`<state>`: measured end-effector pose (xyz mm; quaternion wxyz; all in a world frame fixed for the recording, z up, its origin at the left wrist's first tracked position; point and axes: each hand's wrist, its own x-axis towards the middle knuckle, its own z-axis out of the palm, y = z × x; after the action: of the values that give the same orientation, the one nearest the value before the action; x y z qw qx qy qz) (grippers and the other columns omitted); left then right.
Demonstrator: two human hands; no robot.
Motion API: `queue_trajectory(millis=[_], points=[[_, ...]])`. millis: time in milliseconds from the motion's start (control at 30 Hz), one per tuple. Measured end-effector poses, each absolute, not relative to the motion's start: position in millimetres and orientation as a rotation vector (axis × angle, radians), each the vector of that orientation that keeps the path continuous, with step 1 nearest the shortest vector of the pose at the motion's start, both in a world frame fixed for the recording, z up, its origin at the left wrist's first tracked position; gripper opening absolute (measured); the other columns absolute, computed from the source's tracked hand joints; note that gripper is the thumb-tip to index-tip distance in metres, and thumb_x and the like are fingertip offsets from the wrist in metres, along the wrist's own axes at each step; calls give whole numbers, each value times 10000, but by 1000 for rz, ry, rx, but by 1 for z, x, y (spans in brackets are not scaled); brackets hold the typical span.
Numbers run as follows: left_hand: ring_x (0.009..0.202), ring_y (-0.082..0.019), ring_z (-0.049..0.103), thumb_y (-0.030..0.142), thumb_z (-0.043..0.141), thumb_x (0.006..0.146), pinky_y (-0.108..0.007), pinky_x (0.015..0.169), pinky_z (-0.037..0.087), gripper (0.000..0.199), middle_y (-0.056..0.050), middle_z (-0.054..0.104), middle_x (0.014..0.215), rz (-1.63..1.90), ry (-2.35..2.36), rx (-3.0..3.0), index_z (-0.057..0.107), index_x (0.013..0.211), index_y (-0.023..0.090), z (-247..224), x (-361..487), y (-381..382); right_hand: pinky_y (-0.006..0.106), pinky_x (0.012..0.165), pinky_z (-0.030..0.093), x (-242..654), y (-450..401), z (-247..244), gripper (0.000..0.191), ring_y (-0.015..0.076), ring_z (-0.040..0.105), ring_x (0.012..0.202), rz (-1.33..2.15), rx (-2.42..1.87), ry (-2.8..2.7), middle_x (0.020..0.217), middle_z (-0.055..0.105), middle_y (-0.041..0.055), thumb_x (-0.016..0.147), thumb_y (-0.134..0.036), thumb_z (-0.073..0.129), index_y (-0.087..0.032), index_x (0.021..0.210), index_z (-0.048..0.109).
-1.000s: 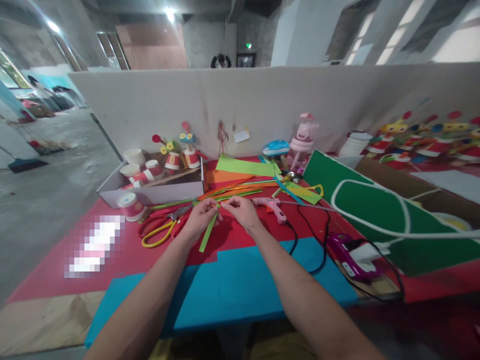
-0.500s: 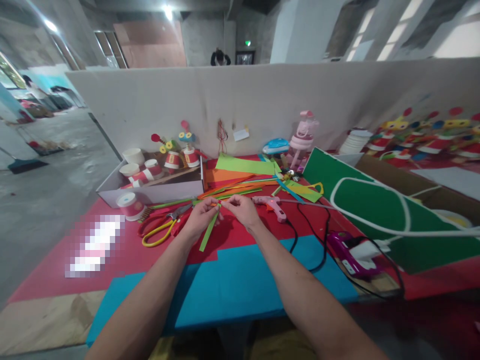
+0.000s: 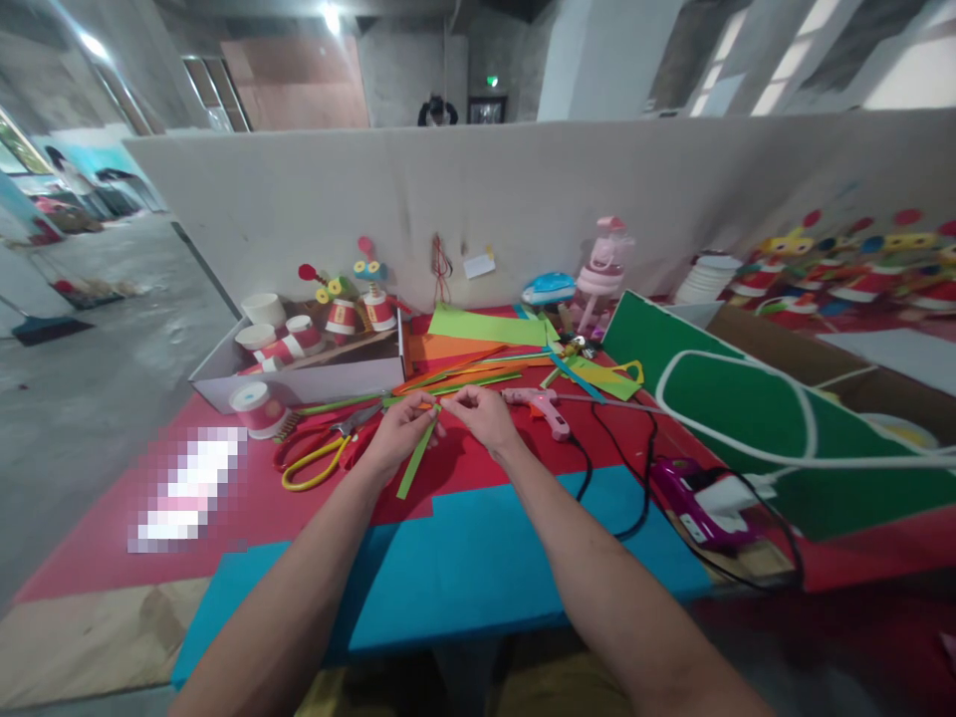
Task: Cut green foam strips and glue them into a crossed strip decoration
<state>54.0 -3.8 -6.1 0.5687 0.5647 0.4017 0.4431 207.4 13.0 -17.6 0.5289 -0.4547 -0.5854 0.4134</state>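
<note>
Red tabletop [image 3: 288, 518] ahead; mid-frame, the left hand [image 3: 403, 433] pinches a green strip [image 3: 416, 467]. The right hand [image 3: 482, 421] has fingers bunched beside it, hold unclear. Fine shaping, seemingly; next calls for steadiness.

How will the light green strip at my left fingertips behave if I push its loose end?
The light green strip is probably very light, being narrow and seemingly thin. It looks more springy than floppy, since its loose end juts nearly straight from the left hand. Being slender, it would likely bend if pushed firmly.
</note>
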Motion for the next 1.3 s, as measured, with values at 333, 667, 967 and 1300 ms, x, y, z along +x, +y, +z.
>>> queue_trajectory(millis=[333, 667, 967, 1300], points=[[602, -138, 604, 353, 679, 727, -253, 644, 469, 246, 4, 634, 610, 1096, 939, 1364, 595, 866, 169, -2, 51, -4, 256, 545, 385, 209, 12, -17, 267, 127, 503, 556, 984, -1063, -1445, 601, 609, -12, 691, -442, 676, -191, 642, 597], [602, -110, 548, 356, 682, 713, -212, 609, 420, 193, 8, 630, 631, 1350, 1124, 1405, 676, 697, 164, -8, 42, 7, 339, 797, 447, 209, -3, 3, 201, 209, 579, 844, 597, -1033, -1531, 863, 648, 56, 752, -398, 650, -211, 809, 602], [664, -111, 578, 364, 721, 660, -226, 684, 469, 229, 11, 644, 710, 1613, 986, 917, 640, 768, 178, -8, 49, 8, 303, 794, 470, 184, -10, -5, 224, 179, 604, 829, 967, -917, -1296, 862, 657, 36, 786, -421, 598, -205, 840, 613], [749, -126, 570, 396, 641, 764, -233, 732, 462, 221, -6, 638, 798, 1563, 1005, 1132, 644, 823, 184, -18, 76, -10, 317, 778, 507, 177, 1, -18, 296, 177, 638, 798, 1260, -838, -994, 832, 702, 48, 658, -423, 712, -175, 805, 644]])
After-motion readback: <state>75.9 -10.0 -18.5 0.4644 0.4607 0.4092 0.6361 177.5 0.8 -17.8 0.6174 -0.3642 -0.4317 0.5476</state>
